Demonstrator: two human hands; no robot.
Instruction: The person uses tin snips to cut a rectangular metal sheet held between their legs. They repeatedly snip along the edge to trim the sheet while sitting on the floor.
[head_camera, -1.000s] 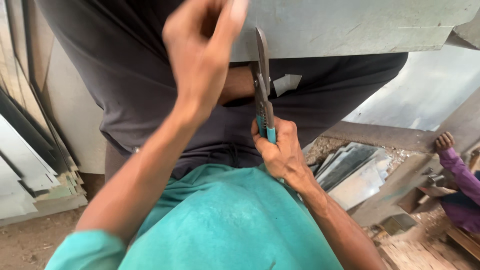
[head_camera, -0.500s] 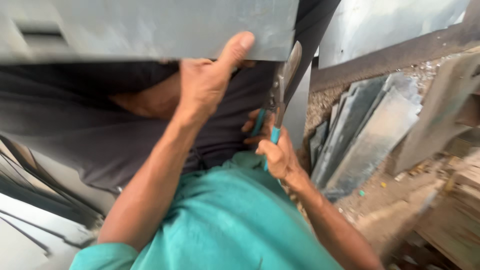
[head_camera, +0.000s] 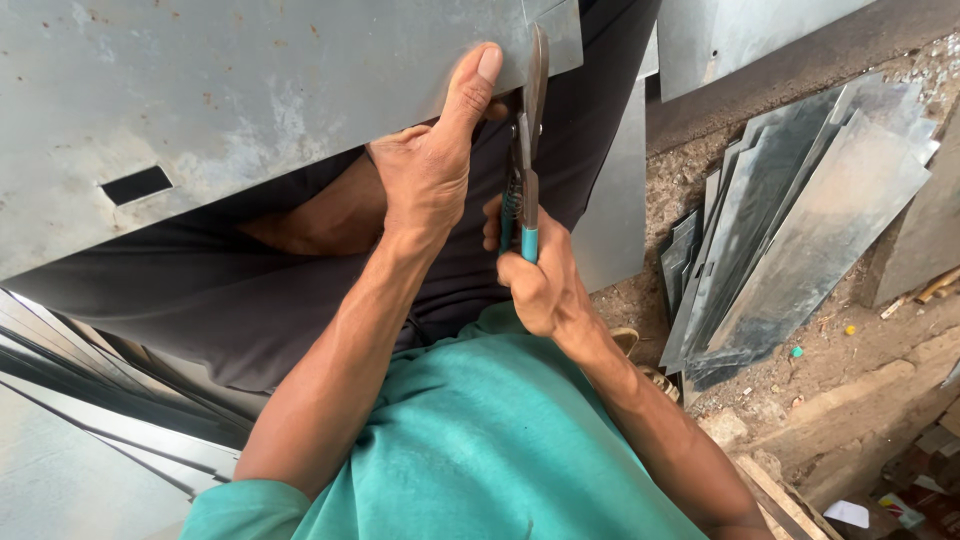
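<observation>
A large grey metal sheet (head_camera: 260, 100) with a small rectangular slot fills the top left. My left hand (head_camera: 430, 165) grips its lower edge, thumb pressed up against the face. My right hand (head_camera: 535, 275) is closed on the teal handles of tin snips (head_camera: 527, 150), whose blades point up into the sheet's edge just right of my left thumb. My teal shirt and dark trousers lie below the sheet.
A stack of cut metal sheets (head_camera: 800, 210) leans on the dirt ground at the right. Another sheet (head_camera: 740, 30) stands at the top right. More sheets (head_camera: 90, 420) lie at the lower left. Wood scraps (head_camera: 900, 450) sit at the bottom right.
The view has swung so the sheet now fills the top left. My left hand stays on its edge and the snips have closed in beside the thumb.
</observation>
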